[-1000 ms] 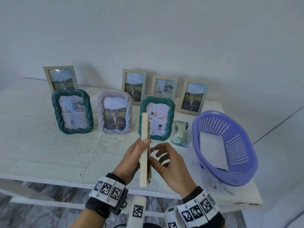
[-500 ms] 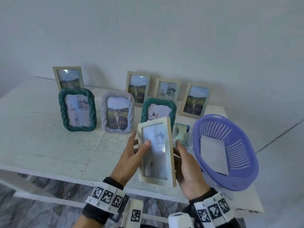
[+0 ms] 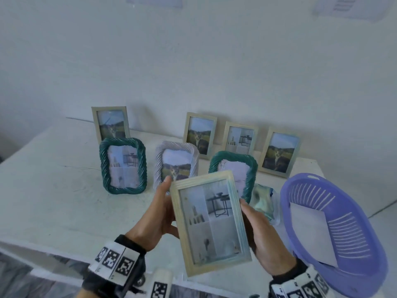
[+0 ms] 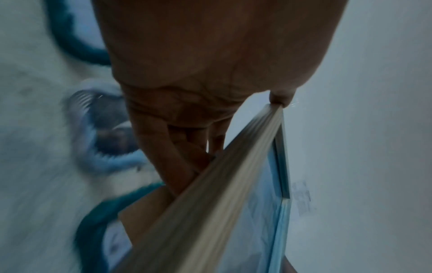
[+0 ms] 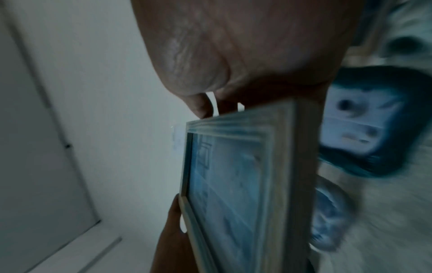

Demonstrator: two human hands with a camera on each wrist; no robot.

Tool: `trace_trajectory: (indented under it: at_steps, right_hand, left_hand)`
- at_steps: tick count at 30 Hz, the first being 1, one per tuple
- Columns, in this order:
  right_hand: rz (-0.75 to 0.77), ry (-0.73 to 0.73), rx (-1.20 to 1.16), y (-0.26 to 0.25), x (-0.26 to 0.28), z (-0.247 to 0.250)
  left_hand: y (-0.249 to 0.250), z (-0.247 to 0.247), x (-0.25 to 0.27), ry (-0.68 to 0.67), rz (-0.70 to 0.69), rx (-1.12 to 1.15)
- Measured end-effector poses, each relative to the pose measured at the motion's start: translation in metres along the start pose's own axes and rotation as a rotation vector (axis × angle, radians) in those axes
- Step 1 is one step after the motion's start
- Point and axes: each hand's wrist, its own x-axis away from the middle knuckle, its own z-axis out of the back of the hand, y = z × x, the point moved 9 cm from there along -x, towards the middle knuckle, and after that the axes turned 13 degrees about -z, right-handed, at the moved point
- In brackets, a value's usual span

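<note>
pale frame (image 3: 210, 224) above desk (image 3: 53, 190) front edge; room leftward, basket (image 3: 352, 231) near on right. left hand (image 3: 153, 220), right hand (image 3: 264, 239) grasp its long sides, fingers (image 4: 177, 157) behind.

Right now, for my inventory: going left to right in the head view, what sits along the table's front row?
Dark green twisted-rim picture frame, pale lilac twisted-rim picture frame, second green twisted-rim frame, crumpled pale green cloth, purple slotted plastic basket.
</note>
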Motion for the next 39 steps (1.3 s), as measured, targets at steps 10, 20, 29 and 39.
trace_trajectory:
  at_steps: [10, 20, 29, 39]
  right_hand:
    - [0.831, 0.224, 0.578, -0.249, -0.063, -0.138]
    - [0.672, 0.238, 0.876, -0.318, -0.226, -0.194]
    - [0.267, 0.217, 1.032, -0.251, -0.337, -0.174]
    - [0.175, 0.214, 1.103, -0.208, -0.375, -0.169]
  left_hand:
    - [0.214, 0.143, -0.107, 0.035, -0.351, -0.385]
    - [0.216, 0.262, -0.252, -0.056, -0.111, -0.347]
    - [0.115, 0.283, -0.313, -0.145, 0.153, -0.388]
    - [0.063, 0.302, -0.328, -0.051, 0.243, -0.406]
